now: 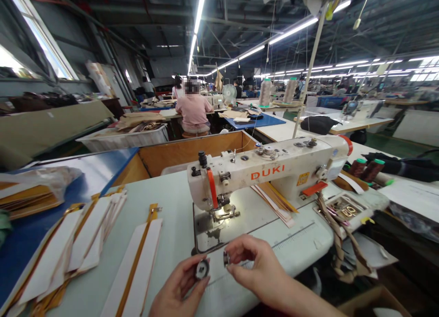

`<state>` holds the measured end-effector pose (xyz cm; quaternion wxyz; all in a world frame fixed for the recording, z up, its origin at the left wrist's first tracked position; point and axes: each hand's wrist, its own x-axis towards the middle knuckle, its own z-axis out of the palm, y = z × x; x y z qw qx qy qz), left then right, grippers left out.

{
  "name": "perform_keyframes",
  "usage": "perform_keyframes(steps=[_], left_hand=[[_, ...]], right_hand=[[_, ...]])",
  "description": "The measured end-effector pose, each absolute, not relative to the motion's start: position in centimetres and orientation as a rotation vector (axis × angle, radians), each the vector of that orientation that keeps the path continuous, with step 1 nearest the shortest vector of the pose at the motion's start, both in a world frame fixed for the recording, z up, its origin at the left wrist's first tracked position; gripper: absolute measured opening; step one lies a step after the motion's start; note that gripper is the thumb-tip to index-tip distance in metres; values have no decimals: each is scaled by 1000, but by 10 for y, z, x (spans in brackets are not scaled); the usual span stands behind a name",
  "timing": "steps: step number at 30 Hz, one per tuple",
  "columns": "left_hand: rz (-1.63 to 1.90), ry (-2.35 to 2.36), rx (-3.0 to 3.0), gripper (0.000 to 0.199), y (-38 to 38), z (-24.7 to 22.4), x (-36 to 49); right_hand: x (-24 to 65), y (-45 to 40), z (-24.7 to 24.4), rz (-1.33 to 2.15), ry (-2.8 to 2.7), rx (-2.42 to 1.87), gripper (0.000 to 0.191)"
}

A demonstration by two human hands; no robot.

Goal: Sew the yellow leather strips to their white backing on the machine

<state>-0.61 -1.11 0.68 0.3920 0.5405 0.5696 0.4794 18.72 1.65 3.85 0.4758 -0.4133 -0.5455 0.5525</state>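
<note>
Near the table's front edge, my left hand (181, 287) holds a round metal bobbin case (202, 269) between thumb and fingers, its hollow face showing. Just to the right, my right hand (255, 266) pinches a small dark bobbin (226, 258) edge-on between thumb and index finger. The two parts are a short gap apart. Behind them stands a white sewing machine (247, 171) with an orange lever, its needle area lit above a metal plate (212, 232).
White strips with a brown zipper (135, 266) lie left on the table, beside stacked strips (85, 239). At right are a parts tray (343, 209), hanging tan strips (356, 257) and thread cones (372, 171). A seated person in pink (194, 109) is farther back.
</note>
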Motion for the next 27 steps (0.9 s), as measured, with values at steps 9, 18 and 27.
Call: perform_keyframes(steps=[9, 18, 27], left_hand=[[1156, 1863, 2076, 24, 14, -22, -26], [1345, 1700, 2196, 24, -7, 24, -2], [1507, 1326, 2424, 16, -4, 50, 25]], right_hand=[[184, 15, 45, 2063, -407, -850, 31], [179, 13, 41, 2209, -97, -788, 20], [174, 5, 36, 1625, -829, -865, 38]])
